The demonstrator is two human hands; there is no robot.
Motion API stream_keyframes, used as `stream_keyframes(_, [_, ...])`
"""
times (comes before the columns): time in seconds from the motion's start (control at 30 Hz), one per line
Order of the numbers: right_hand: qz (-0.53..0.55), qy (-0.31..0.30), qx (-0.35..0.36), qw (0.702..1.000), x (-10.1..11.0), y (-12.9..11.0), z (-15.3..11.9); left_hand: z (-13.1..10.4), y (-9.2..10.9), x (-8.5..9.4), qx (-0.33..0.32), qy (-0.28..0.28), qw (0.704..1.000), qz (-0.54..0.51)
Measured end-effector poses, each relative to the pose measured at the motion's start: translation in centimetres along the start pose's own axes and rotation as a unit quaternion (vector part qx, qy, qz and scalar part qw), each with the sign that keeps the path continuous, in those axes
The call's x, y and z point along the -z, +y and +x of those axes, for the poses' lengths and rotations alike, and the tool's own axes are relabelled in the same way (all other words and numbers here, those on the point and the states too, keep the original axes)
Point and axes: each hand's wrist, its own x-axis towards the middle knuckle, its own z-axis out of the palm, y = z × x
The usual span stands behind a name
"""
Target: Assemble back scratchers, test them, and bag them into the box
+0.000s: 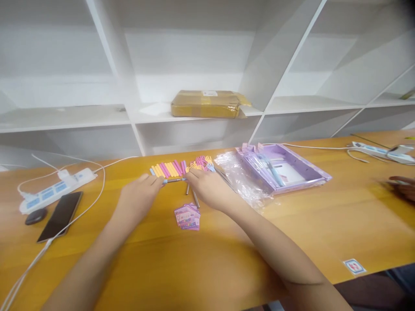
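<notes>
My left hand [138, 195] is closed on the blue end of a thin metal rod [175, 180]. At the rod's other end my right hand [205, 185] has its fingers closed. Behind my hands lies a row of yellow, pink and purple sticks [167, 169]. Small yellow, pink and blue hand-shaped pieces [201, 163] are heaped by my right fingers. More metal rods [196, 198] lie under and beside my right hand. A fanned pile of pink and purple cards [188, 217] rests nearer to me.
A purple tray [303, 170] and clear plastic wrap [248, 181] lie to the right. Left are a power strip [58, 190], a phone [61, 216] and cables. A cardboard box [205, 104] sits on the shelf. Another person's hand [403, 187] is at the right edge.
</notes>
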Motion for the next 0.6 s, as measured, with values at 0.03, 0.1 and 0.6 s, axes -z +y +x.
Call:
stream_keyframes(0.03, [-0.003, 0.002, 0.000, 1.000, 0.1, 0.0, 0.0, 0.2, -0.1, 0.1, -0.011, 0.012, 1.000, -0.002])
stream_keyframes(0.1, [-0.005, 0.009, -0.002, 1.000, 0.4, 0.2, -0.1, 0.6, -0.3, 0.3, -0.027, 0.041, 0.999, -0.011])
stream_keyframes(0.6, [-0.046, 0.154, 0.063, 0.985, 1.5, 1.8, -0.5, 0.0, -0.7, 2.3, 0.007, 0.057, 0.998, -0.020])
